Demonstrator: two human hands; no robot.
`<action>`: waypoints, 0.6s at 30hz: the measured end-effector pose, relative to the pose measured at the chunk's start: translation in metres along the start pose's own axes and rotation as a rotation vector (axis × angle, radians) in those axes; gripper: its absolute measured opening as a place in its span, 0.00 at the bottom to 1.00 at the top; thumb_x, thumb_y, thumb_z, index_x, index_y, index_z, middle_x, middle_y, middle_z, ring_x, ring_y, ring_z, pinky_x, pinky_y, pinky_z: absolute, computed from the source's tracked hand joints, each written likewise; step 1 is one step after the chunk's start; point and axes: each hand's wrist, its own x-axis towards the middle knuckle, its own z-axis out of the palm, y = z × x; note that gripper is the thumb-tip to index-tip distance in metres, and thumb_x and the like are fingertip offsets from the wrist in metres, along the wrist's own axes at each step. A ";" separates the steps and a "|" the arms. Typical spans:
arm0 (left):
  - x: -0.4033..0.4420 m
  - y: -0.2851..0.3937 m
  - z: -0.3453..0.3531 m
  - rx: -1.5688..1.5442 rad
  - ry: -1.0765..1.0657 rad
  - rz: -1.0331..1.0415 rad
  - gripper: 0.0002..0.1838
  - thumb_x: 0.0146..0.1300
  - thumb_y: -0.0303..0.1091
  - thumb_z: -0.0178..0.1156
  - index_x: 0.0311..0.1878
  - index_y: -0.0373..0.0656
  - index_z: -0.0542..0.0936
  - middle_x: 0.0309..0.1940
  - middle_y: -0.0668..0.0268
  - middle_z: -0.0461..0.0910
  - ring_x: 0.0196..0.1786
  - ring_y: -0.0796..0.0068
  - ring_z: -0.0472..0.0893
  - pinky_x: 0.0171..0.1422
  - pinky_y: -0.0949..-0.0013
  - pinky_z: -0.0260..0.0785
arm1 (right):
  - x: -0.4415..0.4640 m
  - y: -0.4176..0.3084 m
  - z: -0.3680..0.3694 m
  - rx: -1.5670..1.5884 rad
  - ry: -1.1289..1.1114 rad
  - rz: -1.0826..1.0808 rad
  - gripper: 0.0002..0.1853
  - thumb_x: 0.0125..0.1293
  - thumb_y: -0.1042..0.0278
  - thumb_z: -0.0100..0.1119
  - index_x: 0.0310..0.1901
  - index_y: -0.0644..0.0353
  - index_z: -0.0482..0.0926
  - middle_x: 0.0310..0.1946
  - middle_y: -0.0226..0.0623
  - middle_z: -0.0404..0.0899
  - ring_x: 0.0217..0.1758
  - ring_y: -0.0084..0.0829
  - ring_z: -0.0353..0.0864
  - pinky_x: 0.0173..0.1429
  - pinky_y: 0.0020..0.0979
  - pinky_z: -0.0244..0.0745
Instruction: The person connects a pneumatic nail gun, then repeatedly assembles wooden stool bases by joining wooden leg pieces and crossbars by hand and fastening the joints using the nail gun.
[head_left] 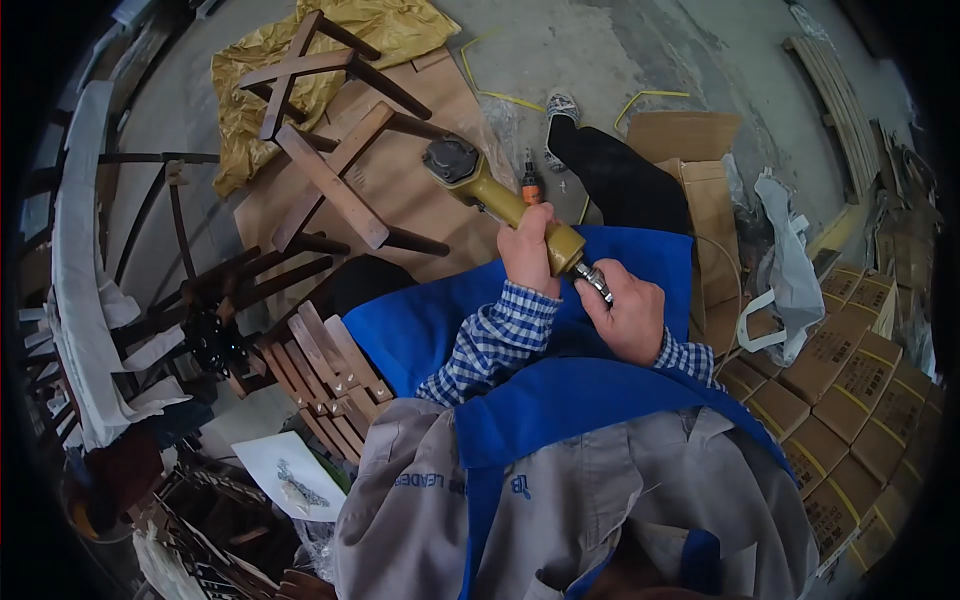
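My left hand (528, 250) is wrapped round the body of an olive-yellow air tool (497, 196) with a black head, which slants away over my lap. At the tool's near end, my right hand (628, 312) is closed round a silver metal hose coupling (592, 277). Whether the coupling is fully seated cannot be made out. Just beyond my left hand stands an orange and black tool (530, 185) with a thin tip. Dark brown wooden X-shaped frames (335, 180) lie left of the tool's head. A blue apron (640, 262) covers my lap.
Brown cardboard (262, 212) and crumpled yellow sheeting (400, 28) lie beneath the frames. Wooden pieces (330, 365) are stacked at my left. At the right are an open carton (705, 200), a white bag (790, 265) and several stacked cartons (850, 370). A thin hose (738, 265) curves there.
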 end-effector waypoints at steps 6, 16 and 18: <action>-0.018 0.036 0.013 -0.125 -0.003 0.146 0.09 0.59 0.32 0.62 0.36 0.37 0.75 0.28 0.64 0.76 0.29 0.73 0.76 0.36 0.70 0.70 | 0.032 -0.012 -0.026 0.819 -0.433 0.459 0.20 0.76 0.51 0.50 0.40 0.63 0.76 0.14 0.26 0.65 0.12 0.22 0.63 0.19 0.26 0.59; -0.020 0.071 0.001 -0.112 -0.016 0.198 0.09 0.59 0.33 0.61 0.36 0.38 0.75 0.29 0.61 0.77 0.30 0.70 0.77 0.36 0.66 0.73 | 0.060 -0.035 -0.034 1.062 -0.829 0.613 0.30 0.81 0.44 0.34 0.47 0.66 0.75 0.14 0.22 0.57 0.13 0.14 0.52 0.19 0.19 0.51; -0.012 0.068 0.001 -0.095 -0.016 0.200 0.09 0.59 0.33 0.62 0.36 0.38 0.75 0.29 0.61 0.76 0.30 0.69 0.77 0.37 0.66 0.74 | 0.055 -0.033 -0.045 1.026 -0.773 0.615 0.27 0.81 0.46 0.36 0.48 0.66 0.75 0.16 0.22 0.58 0.14 0.13 0.53 0.20 0.19 0.51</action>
